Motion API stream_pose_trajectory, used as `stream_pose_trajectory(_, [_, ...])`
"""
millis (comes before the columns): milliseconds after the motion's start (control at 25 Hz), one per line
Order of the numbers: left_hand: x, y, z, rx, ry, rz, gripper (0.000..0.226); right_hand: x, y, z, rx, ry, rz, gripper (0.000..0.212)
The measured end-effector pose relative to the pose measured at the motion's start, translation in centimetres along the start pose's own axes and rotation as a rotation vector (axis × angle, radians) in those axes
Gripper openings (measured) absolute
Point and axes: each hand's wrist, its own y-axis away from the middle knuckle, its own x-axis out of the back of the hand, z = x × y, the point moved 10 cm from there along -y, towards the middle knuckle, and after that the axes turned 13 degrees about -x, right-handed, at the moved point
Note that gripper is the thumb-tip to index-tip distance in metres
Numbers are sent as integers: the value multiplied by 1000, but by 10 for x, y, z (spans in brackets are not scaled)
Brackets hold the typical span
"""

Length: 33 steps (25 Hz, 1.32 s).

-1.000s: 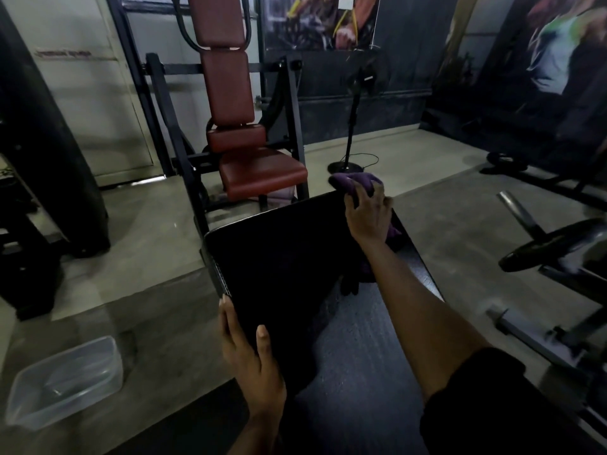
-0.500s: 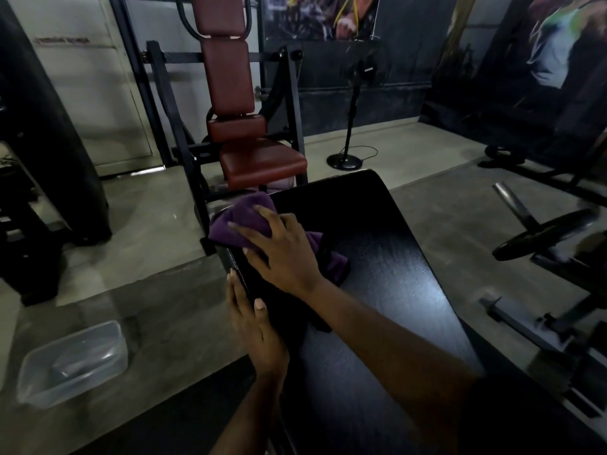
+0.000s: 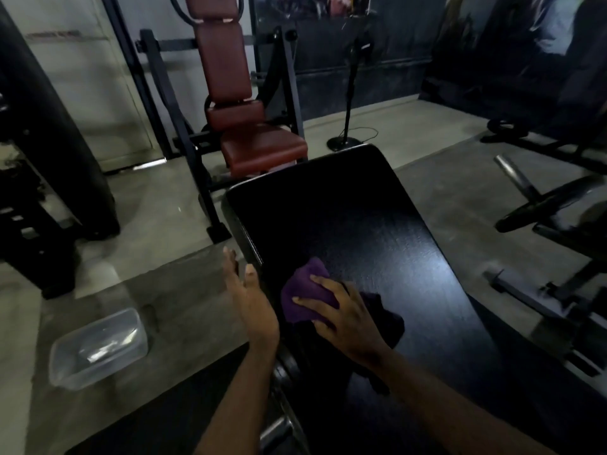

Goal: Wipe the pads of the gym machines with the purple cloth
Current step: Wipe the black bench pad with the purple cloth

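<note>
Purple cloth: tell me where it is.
In the head view, the purple cloth lies under the right hand on the black pad, near its left edge.

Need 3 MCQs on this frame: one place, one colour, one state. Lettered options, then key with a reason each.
1. The clear container sits: A. on the floor left of the black pad; B. on a wall shelf; C. atop a stool.
2. The seat machine behind has padding that is: A. blue; B. reddish-brown; C. yellow.
3. The right hand: A. hangs idle; B. lifts a dumbbell; C. presses the purple cloth on the pad.
Key: 1 A, floor surrounds it; 2 B, seat and backrest show it; 3 C, the hand lies spread on the cloth.
</note>
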Motion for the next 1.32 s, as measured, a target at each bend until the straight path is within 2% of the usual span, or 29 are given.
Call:
stream_pose_trajectory(40, [-5, -7, 11, -70, -127, -80, 47, 6, 3, 9, -49, -22, 27, 44])
stream_pose_trajectory(120, [-33, -19, 44, -326, -414, -289, 51, 30, -13, 36, -205, -67, 153, 40])
stream_pose_trajectory(240, [-92, -25, 58, -686, -785, -626, 54, 72, -74, 78, -458, -178, 320, 37])
stream_pose_trajectory(320, [-122, -27, 40, -828, -1064, -826, 56, 90, -133, 90, -502, -159, 380, 38])
stream_pose_trajectory(400, [-137, -29, 18, -895, -1272, -952, 61, 83, -192, 82, -402, -41, 381, 40])
stream_pose_trajectory(520, [-136, -27, 8, -915, -1358, -980, 63, 28, -240, 45, -114, 144, 177, 44])
stream_pose_trajectory(560, [-136, -27, 8, -930, -1365, -966, 63, 18, -246, 46, -75, 150, 124, 45])
stream_pose_trajectory(720, [-138, -29, 9, -962, -1404, -940, 65, 27, -264, 88, -136, 118, 115, 50])
stream_pose_trajectory(840, [-137, -27, 12, -955, -1407, -944, 65, 32, -271, 127, -227, 125, 89, 54])
stream_pose_trajectory(920, [-137, -27, 12, -962, -1404, -946, 65, 38, -271, 156, -316, 133, 92, 47])
stream_pose_trajectory(1080, [-137, -26, 11, -972, -1419, -949, 65, 47, -266, 222, -583, 77, 111, 40])
stream_pose_trajectory(1200, [-137, -26, 9, -959, -1442, -946, 64, 51, -231, 260, -801, 14, 183, 44])
stream_pose_trajectory(1320, [-137, -27, 7, -951, -1469, -948, 67, 45, -176, 279, -943, -38, 185, 46])
